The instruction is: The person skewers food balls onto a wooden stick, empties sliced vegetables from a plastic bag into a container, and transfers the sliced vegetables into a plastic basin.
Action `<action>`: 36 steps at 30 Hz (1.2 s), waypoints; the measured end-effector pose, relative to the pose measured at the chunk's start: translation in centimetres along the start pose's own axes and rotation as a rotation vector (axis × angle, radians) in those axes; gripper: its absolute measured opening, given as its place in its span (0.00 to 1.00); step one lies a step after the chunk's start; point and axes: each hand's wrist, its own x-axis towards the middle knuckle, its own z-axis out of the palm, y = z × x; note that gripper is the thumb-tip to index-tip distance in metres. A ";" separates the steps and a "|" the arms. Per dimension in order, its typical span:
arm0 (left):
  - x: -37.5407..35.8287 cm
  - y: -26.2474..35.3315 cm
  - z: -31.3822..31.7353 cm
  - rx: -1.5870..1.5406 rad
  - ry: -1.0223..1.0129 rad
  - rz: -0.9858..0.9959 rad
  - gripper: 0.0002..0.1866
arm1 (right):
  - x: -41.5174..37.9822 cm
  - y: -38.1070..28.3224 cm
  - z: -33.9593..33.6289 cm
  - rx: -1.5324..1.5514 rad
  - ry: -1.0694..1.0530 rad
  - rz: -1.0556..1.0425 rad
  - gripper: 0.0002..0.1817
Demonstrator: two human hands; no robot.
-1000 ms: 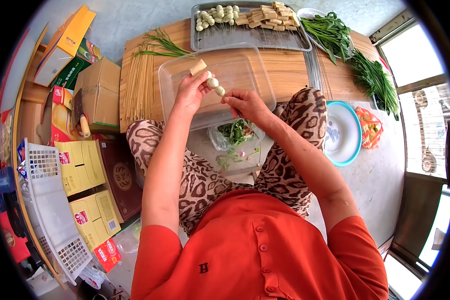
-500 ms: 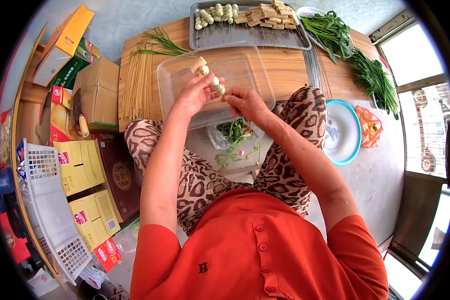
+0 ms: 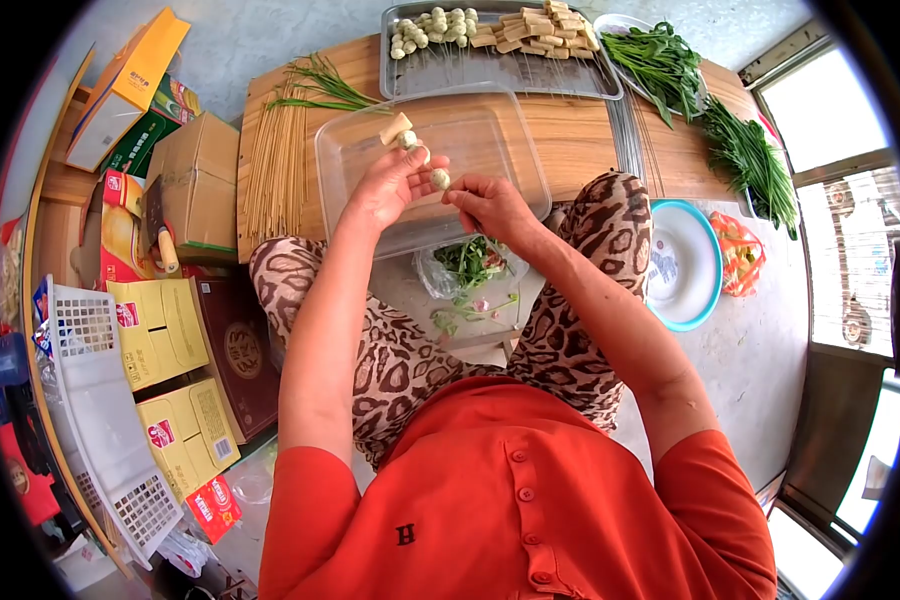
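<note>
— Skewer (image 3: 415, 150) position? It carries a tofu cube and pale balls, held above the clear plastic tray (image 3: 510, 130).

— Who grips it? The left hand (image 3: 390, 185) closes around its threaded end; the right hand (image 3: 485, 205) pinches the bare end. Bamboo sticks (image 3: 275, 170) lie beside the tray on the wooden table (image 3: 580, 140).

Letter "H" — on orange shirt (image 3: 515, 500); box labels unreadable.
</note>
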 end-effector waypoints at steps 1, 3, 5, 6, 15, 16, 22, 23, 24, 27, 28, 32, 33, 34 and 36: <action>-0.2 0.0 0.3 -0.006 -0.040 -0.053 0.25 | -0.1 0.0 -0.1 -0.005 -0.006 -0.002 0.09; -0.6 -0.7 0.9 0.068 -0.037 -0.087 0.26 | 0.1 0.0 -0.1 0.001 0.009 0.002 0.09; -0.6 -1.0 1.0 0.142 -0.033 -0.121 0.27 | 0.1 0.1 -0.1 0.007 0.022 0.007 0.09; -0.4 -1.1 1.0 0.163 -0.032 -0.090 0.28 | 0.1 0.0 -0.1 0.021 0.028 0.010 0.09; -0.4 -0.7 0.8 0.083 -0.064 -0.025 0.25 | 0.2 0.4 0.0 0.008 0.035 -0.028 0.09; -0.6 -0.6 1.3 0.079 -0.068 -0.029 0.23 | 0.3 0.5 -0.1 0.021 0.048 -0.030 0.09; -1.1 -1.2 1.5 0.406 0.043 -0.141 0.15 | 1.1 0.7 -1.0 0.112 0.207 -0.087 0.08; -1.6 -1.3 2.0 0.423 0.030 -0.138 0.15 | 1.3 0.6 -1.1 0.181 0.225 -0.099 0.08; -2.1 -1.6 2.6 0.428 -0.003 -0.150 0.13 | 1.2 0.0 -1.2 0.189 0.248 -0.093 0.07; -3.8 -2.3 4.7 0.397 -0.066 -0.171 0.09 | 1.4 -0.3 -1.4 0.267 0.280 -0.138 0.07; -4.2 -2.4 5.4 0.415 -0.073 -0.169 0.09 | 1.6 -0.3 -1.4 0.267 0.301 -0.156 0.07; -4.9 -3.0 7.3 0.375 -0.027 -0.122 0.07 | 1.4 -1.0 -1.6 0.312 0.307 -0.151 0.08; -4.9 -3.1 7.4 0.359 0.011 -0.093 0.06 | 1.4 -1.0 -1.6 0.319 0.304 -0.155 0.08; -5.0 -3.2 7.4 0.370 0.020 -0.070 0.08 | 1.3 -1.0 -1.6 0.326 0.300 -0.158 0.08; -5.0 -3.2 7.5 0.377 0.030 -0.050 0.08 | 0.9 -1.2 -1.6 0.379 0.291 -0.186 0.09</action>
